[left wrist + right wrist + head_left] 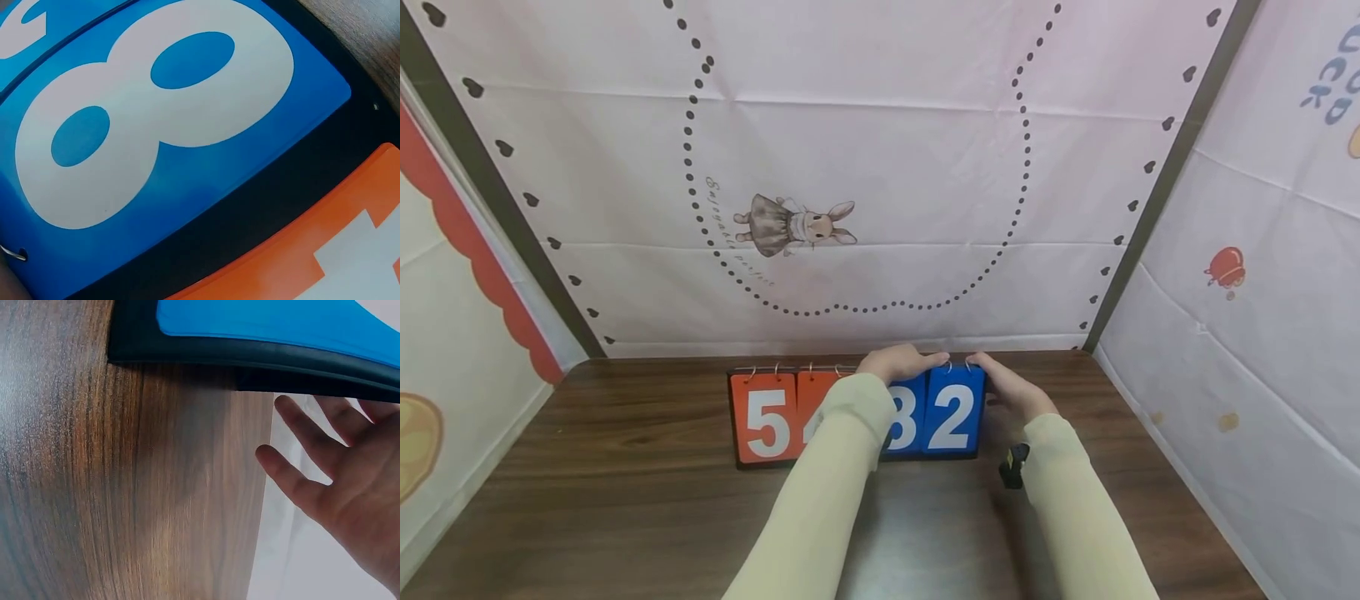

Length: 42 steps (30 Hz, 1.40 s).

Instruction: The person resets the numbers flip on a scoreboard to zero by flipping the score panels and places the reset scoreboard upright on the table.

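A flip scoreboard (980, 455) stands upright toward the back of the table, with orange number cards on its left and blue ones on its right. The orange card (745, 417) shows 5; its neighbour is partly covered by the left sleeve. The blue cards show 8 (231, 175) and 2 (934, 392), hung on metal rings (14, 255). My left hand (898, 363) lies over the top edge above the 8, one digit stretched right toward the 2's rings; its other fingers are hidden. At the top right corner, my right hand (1015, 390) touches the edge, its spread fingers (306, 434) reaching behind the board.
The brown wooden table (625, 500) extends in front of the scoreboard and to both sides. A white printed cloth (925, 208) hangs behind it, with more cloth walls left and right (1262, 350). A small black device (1013, 467) sits by the right cuff.
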{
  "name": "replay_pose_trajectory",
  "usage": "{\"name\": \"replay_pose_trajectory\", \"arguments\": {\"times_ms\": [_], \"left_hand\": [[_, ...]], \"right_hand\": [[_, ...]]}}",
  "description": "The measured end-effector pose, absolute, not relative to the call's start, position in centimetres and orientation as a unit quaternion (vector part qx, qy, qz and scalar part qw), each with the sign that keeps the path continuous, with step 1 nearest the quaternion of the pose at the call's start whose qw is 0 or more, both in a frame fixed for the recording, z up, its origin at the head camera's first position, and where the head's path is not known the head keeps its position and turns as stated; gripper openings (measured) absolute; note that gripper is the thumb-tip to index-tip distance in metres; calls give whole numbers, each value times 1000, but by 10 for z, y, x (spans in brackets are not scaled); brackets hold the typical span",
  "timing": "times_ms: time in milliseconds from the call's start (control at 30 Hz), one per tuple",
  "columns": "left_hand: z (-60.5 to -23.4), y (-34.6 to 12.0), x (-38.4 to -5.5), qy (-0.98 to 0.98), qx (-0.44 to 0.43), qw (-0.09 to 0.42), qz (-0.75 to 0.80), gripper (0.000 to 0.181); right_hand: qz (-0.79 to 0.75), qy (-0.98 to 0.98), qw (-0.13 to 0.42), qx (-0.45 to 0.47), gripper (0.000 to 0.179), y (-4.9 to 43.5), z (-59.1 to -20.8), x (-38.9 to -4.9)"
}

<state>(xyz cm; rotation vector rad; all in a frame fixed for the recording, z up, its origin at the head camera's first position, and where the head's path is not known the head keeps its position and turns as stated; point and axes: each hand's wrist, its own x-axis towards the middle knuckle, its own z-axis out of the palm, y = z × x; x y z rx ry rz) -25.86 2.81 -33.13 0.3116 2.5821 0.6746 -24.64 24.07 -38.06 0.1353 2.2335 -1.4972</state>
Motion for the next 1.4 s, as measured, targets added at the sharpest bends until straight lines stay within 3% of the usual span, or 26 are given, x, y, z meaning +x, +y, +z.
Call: {"name": "replay_pose_trajectory", "arguments": {"times_ms": [133, 333, 667, 1033, 1200, 1400], "left_hand": [[-331, 28, -259, 936, 119, 217, 250, 79], [-333, 27, -258, 937, 133, 197, 256, 74], [-334, 25, -254, 942, 128, 175, 258, 72], [-335, 22, -248, 944, 101, 135, 285, 60], [-334, 20, -250, 929, 97, 151, 323, 58], [-333, 14, -253, 900, 124, 162, 385, 43]], "right_hand": [[-540, 816, 201, 46, 70, 239, -381, -247], [-516, 831, 195, 74, 84, 236, -382, -245], [-527, 826, 183, 83, 91, 232, -385, -240], [-535, 831, 135, 70, 90, 229, -390, -237], [-551, 822, 119, 80, 88, 226, -392, -237], [-593, 795, 96, 86, 86, 219, -393, -231]]}}
